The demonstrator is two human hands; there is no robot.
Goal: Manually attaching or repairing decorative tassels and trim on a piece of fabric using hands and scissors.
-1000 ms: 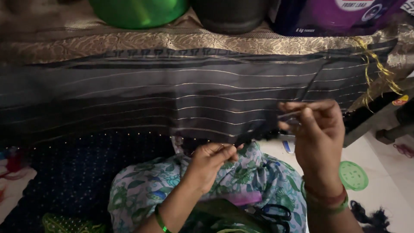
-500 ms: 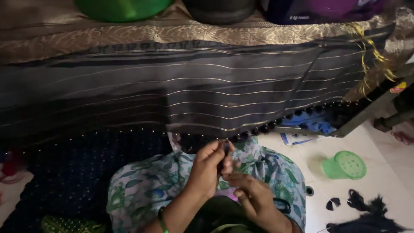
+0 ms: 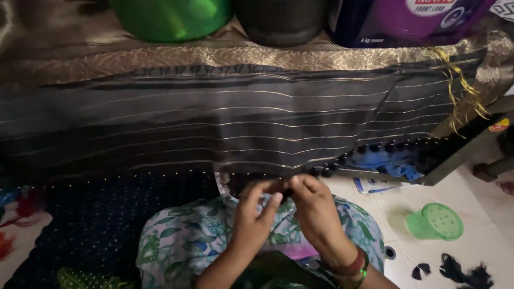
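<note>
Seemingly both hands' fingers (image 3: 276,199) pinch the dark fabric's edge (image 3: 251,179) below a purple package (image 3: 412,21).

whatever the left hand (image 3: 256,214) and right hand (image 3: 316,211) pinch together is hidden behind their fingertips.

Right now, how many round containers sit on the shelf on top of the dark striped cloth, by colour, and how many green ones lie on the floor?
Green round tub on the shelf: 1
Black round pot on the shelf: 1
Small green perforated plastic container on the floor: 1
Total: 3
</note>
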